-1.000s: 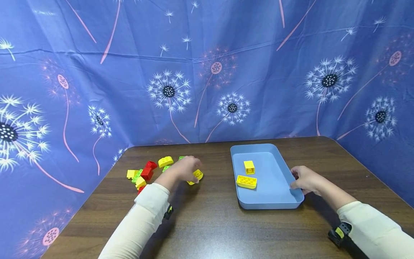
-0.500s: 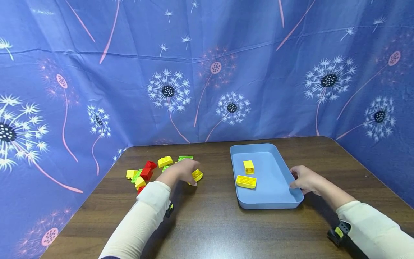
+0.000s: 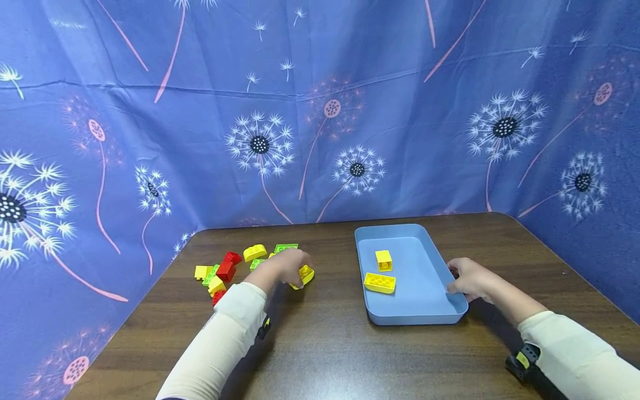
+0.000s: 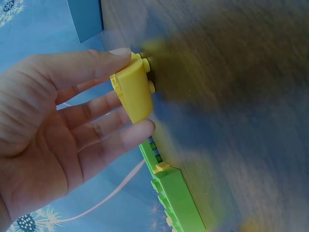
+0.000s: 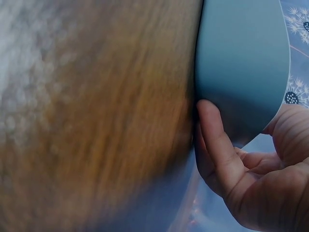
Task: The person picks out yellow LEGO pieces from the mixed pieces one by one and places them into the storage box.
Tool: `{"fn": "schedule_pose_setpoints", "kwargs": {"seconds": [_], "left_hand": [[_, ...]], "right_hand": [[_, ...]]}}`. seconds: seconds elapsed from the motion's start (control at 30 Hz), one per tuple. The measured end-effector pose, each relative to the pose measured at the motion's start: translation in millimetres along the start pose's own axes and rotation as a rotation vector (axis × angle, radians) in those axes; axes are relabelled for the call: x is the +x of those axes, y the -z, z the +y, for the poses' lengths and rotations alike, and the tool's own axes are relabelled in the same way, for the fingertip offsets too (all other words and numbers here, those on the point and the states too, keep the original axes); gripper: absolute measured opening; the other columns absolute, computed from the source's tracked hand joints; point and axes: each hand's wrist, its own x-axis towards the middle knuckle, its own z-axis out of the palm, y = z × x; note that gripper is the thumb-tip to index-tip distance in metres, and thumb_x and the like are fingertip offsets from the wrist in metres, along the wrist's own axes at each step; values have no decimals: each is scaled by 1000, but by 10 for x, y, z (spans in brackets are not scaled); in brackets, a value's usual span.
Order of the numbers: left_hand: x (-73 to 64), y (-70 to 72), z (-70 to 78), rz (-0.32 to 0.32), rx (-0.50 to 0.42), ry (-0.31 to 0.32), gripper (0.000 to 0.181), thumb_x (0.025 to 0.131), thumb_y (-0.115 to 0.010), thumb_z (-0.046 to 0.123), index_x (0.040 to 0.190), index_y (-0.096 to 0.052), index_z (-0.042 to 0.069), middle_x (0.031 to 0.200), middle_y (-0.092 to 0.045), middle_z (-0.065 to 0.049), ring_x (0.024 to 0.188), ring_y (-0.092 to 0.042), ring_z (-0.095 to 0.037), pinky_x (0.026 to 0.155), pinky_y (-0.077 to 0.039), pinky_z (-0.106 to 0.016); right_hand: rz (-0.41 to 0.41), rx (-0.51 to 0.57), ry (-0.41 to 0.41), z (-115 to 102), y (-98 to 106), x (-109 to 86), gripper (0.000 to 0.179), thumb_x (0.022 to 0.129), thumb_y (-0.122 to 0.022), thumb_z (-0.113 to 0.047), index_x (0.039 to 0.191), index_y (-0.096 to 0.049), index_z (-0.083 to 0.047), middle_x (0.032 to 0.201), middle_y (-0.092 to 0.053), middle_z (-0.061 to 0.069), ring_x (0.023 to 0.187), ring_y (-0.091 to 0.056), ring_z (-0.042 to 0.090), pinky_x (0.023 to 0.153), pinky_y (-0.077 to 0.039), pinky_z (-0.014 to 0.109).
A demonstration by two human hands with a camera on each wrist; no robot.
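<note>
- dandelion-print cloth (image 3: 420,150) behind wooden table (image 3: 325,344)
- left hand (image 3: 284,268) pinches yellow brick (image 4: 136,94) between thumb and fingers
- right hand (image 3: 472,280) grips blue tray (image 3: 422,283) at near right corner

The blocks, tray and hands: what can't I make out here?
Head view: part of the held yellow block, hidden by the left hand.
Left wrist view: one end of the green block, cut off by the bottom edge.
Left wrist view: a yellow patch at the bottom edge, too blurred to identify.
Right wrist view: the inside of the tray and the thumb tip of the right hand, hidden by the tray's outer wall.
</note>
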Motion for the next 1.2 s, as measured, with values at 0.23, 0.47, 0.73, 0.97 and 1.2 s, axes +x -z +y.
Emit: {"fn": "schedule_pose_setpoints", "kwargs": {"seconds": [0.23, 0.47, 0.73, 0.97, 1.2], "left_hand": [[-2, -10, 0, 1, -1, -2, 48, 72, -85, 7, 117, -68, 5, 111, -67, -8, 101, -61, -23, 87, -50, -38], [-7, -4, 19, 14, -55, -18, 47, 71, -85, 6, 115, -68, 6, 106, -66, -9, 99, -62, -25, 83, -52, -39], [-3, 3, 40, 19, -104, -23, 48, 74, -84, 7, 119, -67, 7, 111, -66, -10, 104, -62, -26, 87, -52, -41], [38, 24, 101, 28, -111, -80, 48, 74, -83, 5, 120, -66, 6, 114, -66, -9, 106, -61, -26, 88, -51, -41], [106, 76, 231, 47, -91, -116, 48, 75, -83, 7, 120, -67, 10, 112, -67, -6, 102, -61, -21, 85, -52, -35]], "right_hand": [[11, 1, 6, 17, -13, 13, 46, 80, -65, 8, 119, -44, 21, 100, -56, 25, 86, -63, 30, 63, -58, 46], [19, -4, 32, 13, -18, 16, 42, 79, -64, 9, 114, -46, 21, 96, -56, 24, 83, -63, 30, 61, -57, 47], [14, -12, 7, 12, -19, 14, 44, 80, -64, 9, 118, -45, 20, 100, -56, 25, 87, -63, 30, 64, -57, 46], [10, -17, 4, 3, -20, 6, 44, 79, -64, 9, 117, -44, 22, 99, -56, 26, 86, -64, 31, 63, -58, 47], [7, -17, 5, -34, -21, 8, 48, 78, -65, 12, 118, -41, 24, 102, -54, 32, 87, -65, 39, 63, -57, 49]]}}
